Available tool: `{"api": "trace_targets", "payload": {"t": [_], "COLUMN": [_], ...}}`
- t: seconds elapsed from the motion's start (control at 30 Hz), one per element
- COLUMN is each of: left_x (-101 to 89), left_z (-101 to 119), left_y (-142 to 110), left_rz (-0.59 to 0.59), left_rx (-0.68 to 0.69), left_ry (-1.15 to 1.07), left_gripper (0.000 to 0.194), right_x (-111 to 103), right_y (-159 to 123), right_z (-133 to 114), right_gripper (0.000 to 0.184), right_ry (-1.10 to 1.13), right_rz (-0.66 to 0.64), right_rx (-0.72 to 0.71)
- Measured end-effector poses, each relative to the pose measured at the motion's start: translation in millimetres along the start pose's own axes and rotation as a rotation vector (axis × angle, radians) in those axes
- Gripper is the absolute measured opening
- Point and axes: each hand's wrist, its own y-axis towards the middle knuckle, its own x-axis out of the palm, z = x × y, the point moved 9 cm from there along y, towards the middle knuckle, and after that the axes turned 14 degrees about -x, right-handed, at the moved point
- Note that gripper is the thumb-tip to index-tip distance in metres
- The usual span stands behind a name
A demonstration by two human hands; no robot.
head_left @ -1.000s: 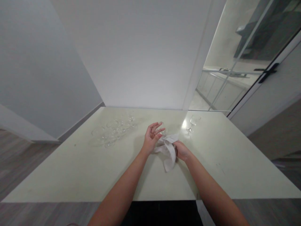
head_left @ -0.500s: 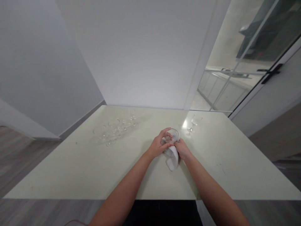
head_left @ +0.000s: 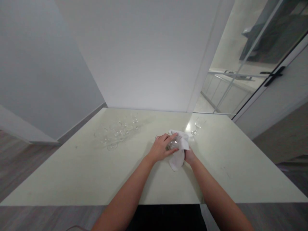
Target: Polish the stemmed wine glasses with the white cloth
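Note:
Over the middle of the pale table [head_left: 72, 173] my left hand [head_left: 161, 150] curls round a clear glass [head_left: 173, 143], fingers closed on its bowl. A white cloth [head_left: 179, 150] covers the glass's right side and hangs below it. My right hand [head_left: 189, 156] is mostly under that cloth, closed on it and pressed against the glass.
Several clear stemmed glasses [head_left: 115, 134] stand grouped at the table's far left. One stemmed glass [head_left: 197, 125] stands alone at the far right, close beyond my hands. White walls [head_left: 144, 57] rise behind the table; a glass door [head_left: 243, 70] is to the right.
A second ago my left hand was open and spread; it closed on the glass. The cloth, first hanging below my right hand, now wraps over the glass's right side.

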Motion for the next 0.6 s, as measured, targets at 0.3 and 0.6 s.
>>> {"api": "trace_targets", "payload": {"t": [0.3,0.6], "left_x": [9.1,12.7], "left_z": [10,-11], "left_y": [-6,2], "left_rz": [-0.055,-0.044], "left_rx": [0.13,-0.034], "left_ry": [0.208,0.15], "left_gripper": [0.07,0.063], "right_x": [-6,4], "right_y": [13,13], "right_z": [-10,-8], "right_gripper": [0.027,0.026], "right_ry": [-0.44,-0.633], "right_rz": [-0.117,-0.228], "right_rx": [-0.193,-0.152]}}
